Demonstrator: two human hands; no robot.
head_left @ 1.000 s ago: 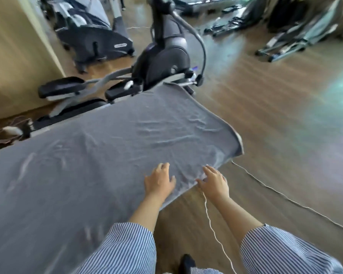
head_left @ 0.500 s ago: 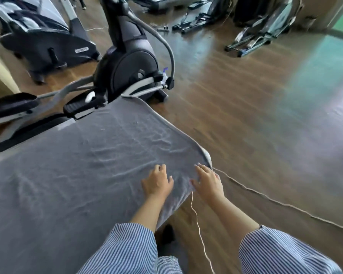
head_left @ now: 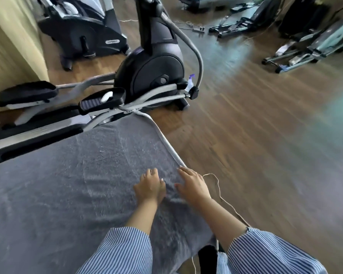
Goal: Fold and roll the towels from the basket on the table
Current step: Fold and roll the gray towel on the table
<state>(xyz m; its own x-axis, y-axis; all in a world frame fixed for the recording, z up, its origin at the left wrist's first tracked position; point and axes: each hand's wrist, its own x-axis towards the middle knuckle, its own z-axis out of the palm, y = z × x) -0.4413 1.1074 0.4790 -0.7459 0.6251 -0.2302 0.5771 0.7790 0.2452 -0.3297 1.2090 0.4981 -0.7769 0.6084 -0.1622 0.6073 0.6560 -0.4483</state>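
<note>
towel [head_left: 67,194]: spread flat, elliptical trainer [head_left: 147,72] just beyond its far edge | left hand [head_left: 150,187]: fingers relaxed, flat on towel | right hand [head_left: 193,186]: fingers spread, at towel's right hem

Both hands side by side on towel [head_left: 67,194] near right edge; elliptical trainer [head_left: 151,68] behind towel
</note>
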